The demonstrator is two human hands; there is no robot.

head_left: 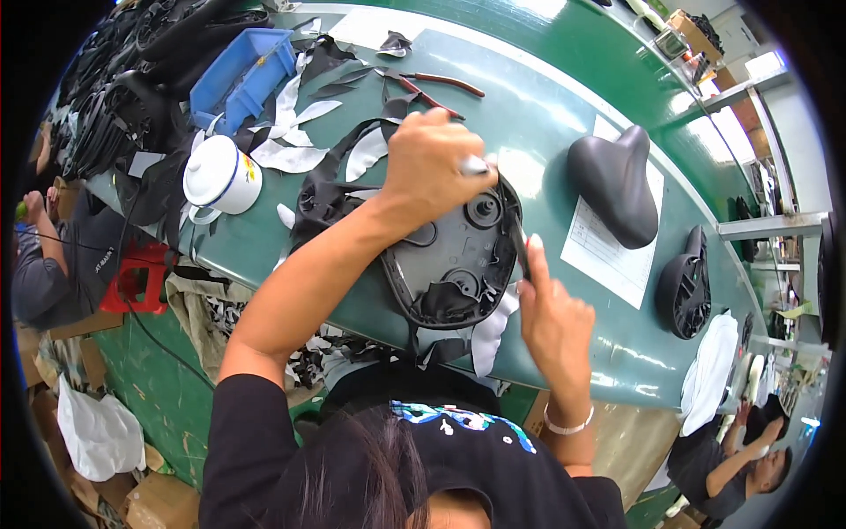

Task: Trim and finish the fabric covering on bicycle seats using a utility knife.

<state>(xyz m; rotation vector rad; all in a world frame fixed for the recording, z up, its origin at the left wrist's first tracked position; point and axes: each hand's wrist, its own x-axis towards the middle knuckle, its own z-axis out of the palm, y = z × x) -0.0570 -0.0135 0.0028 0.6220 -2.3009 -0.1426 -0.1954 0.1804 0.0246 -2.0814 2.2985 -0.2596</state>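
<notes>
An upturned bicycle saddle (441, 256) lies on the green table in front of me, its grey plastic underside showing and black cover material around its rim. My left hand (436, 167) is closed in a fist over the saddle's far edge. A pale, rounded end of something sticks out of that fist; the rest is hidden. My right hand (557, 322) is at the saddle's right edge, index finger stretched along the rim and the other fingers curled. A thin dark strip runs beside that index finger; whether it is a tool or cover material I cannot tell.
Pliers (441, 88) with red handles and fabric scraps (291, 154) lie beyond. A white lidded enamel mug (222, 176) and a blue bin (242, 79) stand left. A finished saddle (617, 185) on paper, another saddle (686, 282) and a white cloth (709, 370) are right. Co-workers sit both sides.
</notes>
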